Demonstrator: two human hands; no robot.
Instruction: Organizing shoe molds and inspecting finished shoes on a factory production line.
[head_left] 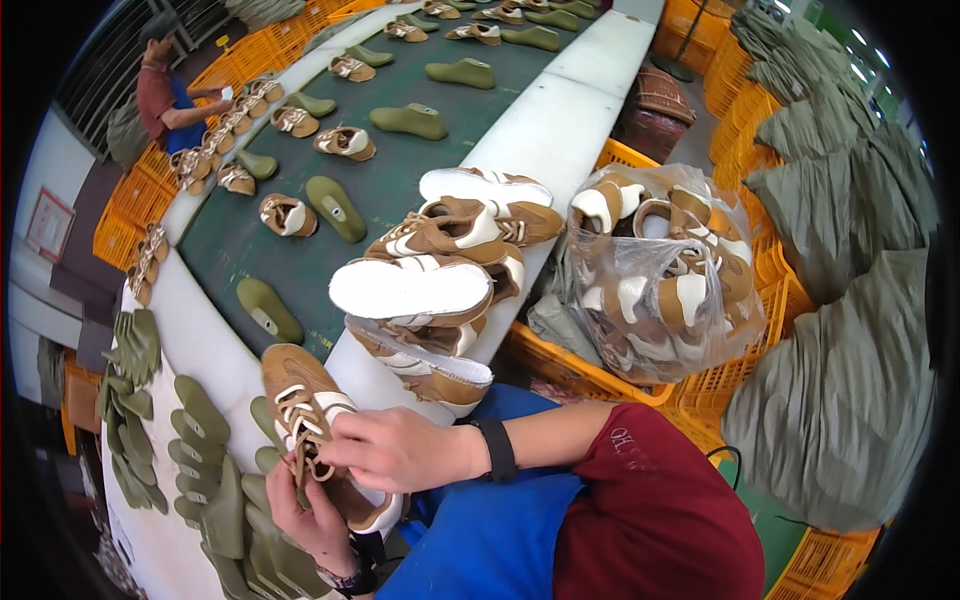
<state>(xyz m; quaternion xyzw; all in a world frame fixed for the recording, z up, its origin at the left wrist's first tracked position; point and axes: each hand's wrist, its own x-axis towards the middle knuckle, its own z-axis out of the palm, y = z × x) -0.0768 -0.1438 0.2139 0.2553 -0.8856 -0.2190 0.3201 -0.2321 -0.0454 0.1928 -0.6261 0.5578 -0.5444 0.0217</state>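
While the left hand (305, 510) cups a tan sneaker (315, 430) from below near the lower edge, its fingers (285, 495) curl shut round the shoe's side and sole. The right hand (400, 450) lies across the top of the same shoe, its fingers (345, 455) bent close over the white laces (298, 415), pinching at them; a black wristband (497, 450) sits on that wrist. The sneaker tilts with its toe pointing up and away, held above a blue apron (490, 530). Just left of the hands, olive-green shoe lasts (205, 440) stand packed in rows. Just beyond the hands, a pile of finished tan and white sneakers (450, 270) rests on the white edge of the desk (560, 130), some sole-up. To the right of the pile, a clear plastic bag of sneakers (660, 270) sits in an orange crate (600, 375). Farther off, the dark green conveyor belt (390, 190) carries single lasts and sneakers. At the far left, another person (165, 95) stands beside the belt among orange crates.
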